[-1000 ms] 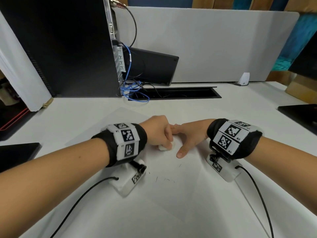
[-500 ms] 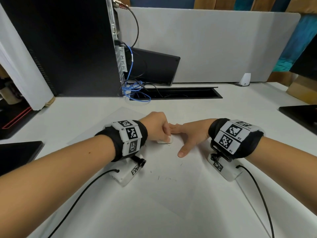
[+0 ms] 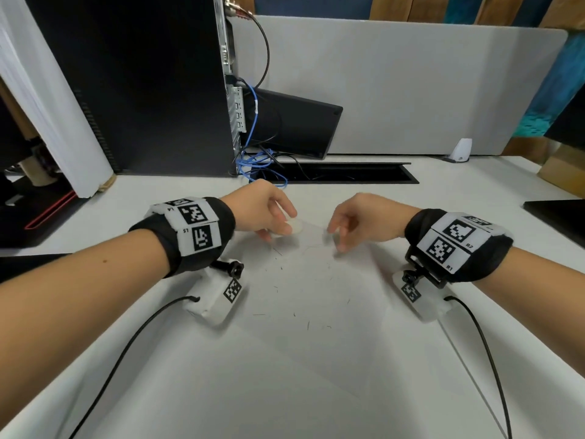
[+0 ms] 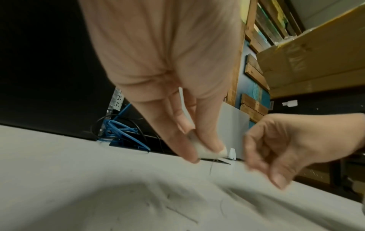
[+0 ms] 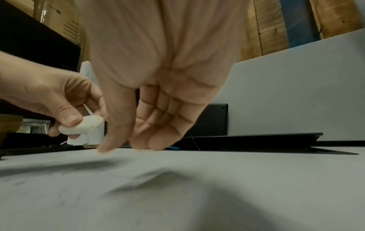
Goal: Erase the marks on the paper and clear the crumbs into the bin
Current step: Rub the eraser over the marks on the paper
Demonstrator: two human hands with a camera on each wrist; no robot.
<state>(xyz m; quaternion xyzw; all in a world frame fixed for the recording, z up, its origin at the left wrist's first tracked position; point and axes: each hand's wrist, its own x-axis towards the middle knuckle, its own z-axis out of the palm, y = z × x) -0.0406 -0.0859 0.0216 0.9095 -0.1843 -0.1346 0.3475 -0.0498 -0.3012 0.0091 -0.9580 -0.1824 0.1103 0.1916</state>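
A person is sitting at a white counter [image 3: 474,191] with a sheet of paper [image 3: 316,359] lying flat in front of them. The left hand [image 3: 262,210] is pinching a small white eraser [image 3: 292,228] between thumb and fingertips, holding it just above the far part of the paper. The right hand [image 3: 357,217] is hovering just beside the eraser, fingers loosely curled and holding nothing; whether its fingertips are touching the paper is unclear.

Thin dark crumbs [image 3: 308,324] are lying scattered over the paper, nearer the person than the eraser. A faint pencil mark [image 3: 311,247] is showing between the two hands. No bin is in view.

The eraser looks light, slightly soft and rounded from wear, so a pinch across its sides, as now, seems right. The paper is probably thin and floppy, likely to slide or crease under rubbing, so it should be pinned flat near the eraser. The crumbs look weightless and would probably scatter easily; lifting the paper by opposite edges, sagging like a chute, might carry them best.
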